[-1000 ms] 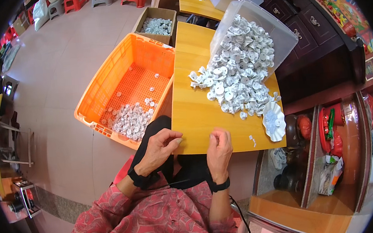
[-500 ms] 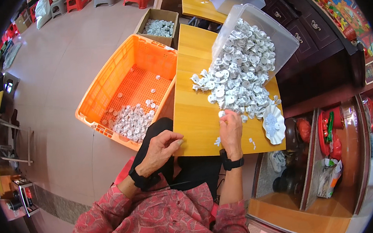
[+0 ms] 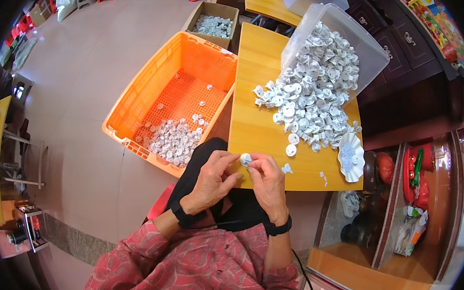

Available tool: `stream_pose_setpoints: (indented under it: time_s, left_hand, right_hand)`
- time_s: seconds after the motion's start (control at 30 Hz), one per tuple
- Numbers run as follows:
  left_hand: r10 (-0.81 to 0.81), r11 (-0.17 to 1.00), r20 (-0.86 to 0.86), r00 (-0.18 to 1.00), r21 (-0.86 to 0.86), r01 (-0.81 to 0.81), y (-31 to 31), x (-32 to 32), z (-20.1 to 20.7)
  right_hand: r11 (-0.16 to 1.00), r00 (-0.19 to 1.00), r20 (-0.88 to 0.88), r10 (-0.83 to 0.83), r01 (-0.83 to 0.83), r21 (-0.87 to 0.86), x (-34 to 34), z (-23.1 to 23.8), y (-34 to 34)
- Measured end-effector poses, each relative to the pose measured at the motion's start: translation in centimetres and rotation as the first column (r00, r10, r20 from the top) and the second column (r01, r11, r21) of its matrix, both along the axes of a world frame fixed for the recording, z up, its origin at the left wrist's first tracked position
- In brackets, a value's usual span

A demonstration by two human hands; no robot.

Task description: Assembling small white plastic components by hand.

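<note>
My right hand (image 3: 268,183) pinches a small round white plastic part (image 3: 245,159) between thumb and fingers, just over the near edge of the yellow table (image 3: 252,121). Close on its left is my left hand (image 3: 213,180), its thumb and forefinger apart. The left fingertips come up to the rim of the part; whether they touch it I cannot tell. A large heap of similar white parts (image 3: 320,83) spills from a tipped clear plastic bin (image 3: 369,52) onto the tabletop. Two loose parts (image 3: 291,150) lie at the near side of the heap.
An orange crate (image 3: 125,107) on the left holds many white parts (image 3: 174,141). Behind it stands a cardboard box (image 3: 199,11) of parts. A scalloped white dish (image 3: 352,175) with small translucent pieces sits at the table's right edge. Small white bits (image 3: 287,168) lie near my right hand. Shelves (image 3: 389,209) stand at right.
My right hand has moved left from the heap with a white part, and my left hand has come up beside it. The view has shifted slightly.
</note>
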State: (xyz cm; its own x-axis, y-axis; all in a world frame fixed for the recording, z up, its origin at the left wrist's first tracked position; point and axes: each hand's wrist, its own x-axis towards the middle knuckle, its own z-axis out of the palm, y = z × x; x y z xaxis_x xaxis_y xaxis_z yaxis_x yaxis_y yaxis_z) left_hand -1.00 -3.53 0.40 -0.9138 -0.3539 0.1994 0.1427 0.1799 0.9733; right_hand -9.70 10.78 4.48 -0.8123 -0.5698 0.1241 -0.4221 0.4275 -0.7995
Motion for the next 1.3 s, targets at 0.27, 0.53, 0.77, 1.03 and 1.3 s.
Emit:
stream_pose_setpoints:
  time_s: [0.27,0.53,0.77,1.03,1.3]
  left_hand:
    - [0.004,0.994,-0.027,1.000,-0.109,-0.007,0.1,0.0,-0.3]
    - [-0.009,0.930,-0.021,1.000,-0.368,0.001,0.5,-0.1,-0.5]
    - [-0.003,0.942,-0.056,0.998,-0.336,-0.016,0.3,-0.2,-0.5]
    - [-0.033,0.987,-0.042,0.999,-0.157,0.026,-0.2,-0.1,-0.5]
    - [-0.258,0.477,-0.005,0.966,0.869,0.132,-1.5,0.0,0.4]
  right_hand:
    - [0.997,0.995,0.086,-0.054,0.059,-0.056,1.2,-0.2,0.0]
    - [0.983,0.984,0.053,-0.171,0.174,-0.053,1.6,-0.5,0.4]
    - [0.961,0.963,0.065,-0.261,0.266,-0.080,2.1,-1.5,0.3]
    - [0.950,0.954,-0.023,-0.300,0.297,-0.093,2.7,-0.4,0.1]
    - [0.857,0.843,0.468,-0.264,0.428,-0.288,4.0,0.9,-0.5]
